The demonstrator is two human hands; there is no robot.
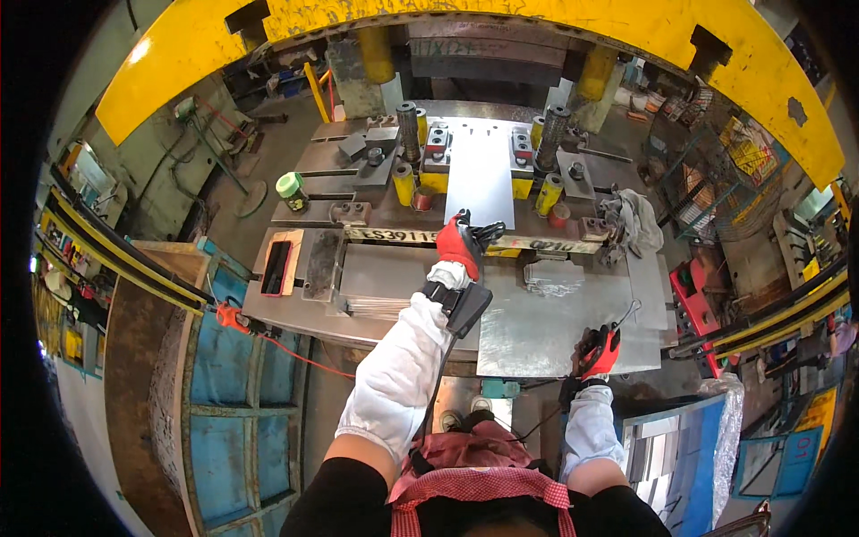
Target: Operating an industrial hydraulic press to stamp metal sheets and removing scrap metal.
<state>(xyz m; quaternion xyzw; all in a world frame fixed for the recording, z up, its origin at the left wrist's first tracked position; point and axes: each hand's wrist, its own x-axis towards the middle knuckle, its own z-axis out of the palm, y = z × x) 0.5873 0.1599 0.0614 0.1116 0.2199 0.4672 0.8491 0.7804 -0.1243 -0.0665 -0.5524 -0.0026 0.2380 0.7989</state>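
Observation:
My left hand (pixel 460 243), in a red and black glove, is at the near edge of a shiny metal strip (pixel 480 170). One fingertip overlaps the strip; the other fingers stretch apart to the right. The strip lies in a die set between black guide posts and yellow cylinders (pixel 404 184). My right hand (pixel 599 352), gloved alike, is closed round a thin hooked metal rod (pixel 630 313) that points away to the right. Beneath the rod lies a wide flat metal sheet (pixel 528 336). A small stack of plates (pixel 552 277) sits behind that sheet.
A yellow press beam (pixel 501 20) arches overhead. Left on the table are a phone (pixel 277 268), a green-lidded jar (pixel 292 191) and stacked sheets (pixel 385 285). Grey cloth (pixel 635 224) lies right. Blue bins (pixel 219 371) and a blue crate (pixel 698 447) flank me.

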